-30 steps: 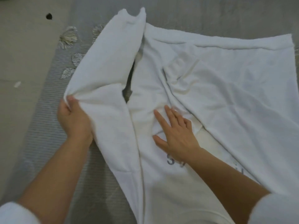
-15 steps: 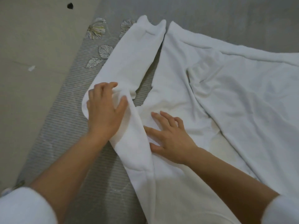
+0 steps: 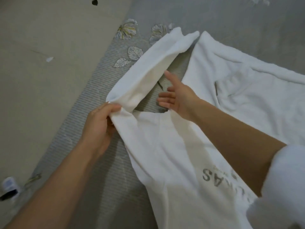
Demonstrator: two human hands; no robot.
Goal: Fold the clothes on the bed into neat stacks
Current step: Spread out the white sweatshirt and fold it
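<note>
On the grey striped bedspread, spread flat across the middle and right, a white sweatshirt with grey lettering printed near the lower right (letters partly hidden by the right forearm, so not readable in full). On the left side of the garment, one sleeve lifted off the bed and slanting from near left up toward far right, its cuff end lying far off beside the body of the shirt. Gripping that sleeve near the shoulder seam, the left hand, fingers and thumb curled round a bunched fold of cloth. Just right of the raised sleeve, the right hand, fingers straight and spread, palm turned toward the sleeve, hovering over the gap between sleeve and shirt body; whether its fingertips touch the cloth, impossible to tell. Under that gap, a bare patch of striped bedspread in shadow. Both forearms bare, with white cuffs pushed up at the near edge of the view. Far left on the bedspread, a printed pattern of leaves and flowers. Beyond the bed's left edge, a pale beige floor with a small dark spot far off and a small white scrap nearer.
</note>
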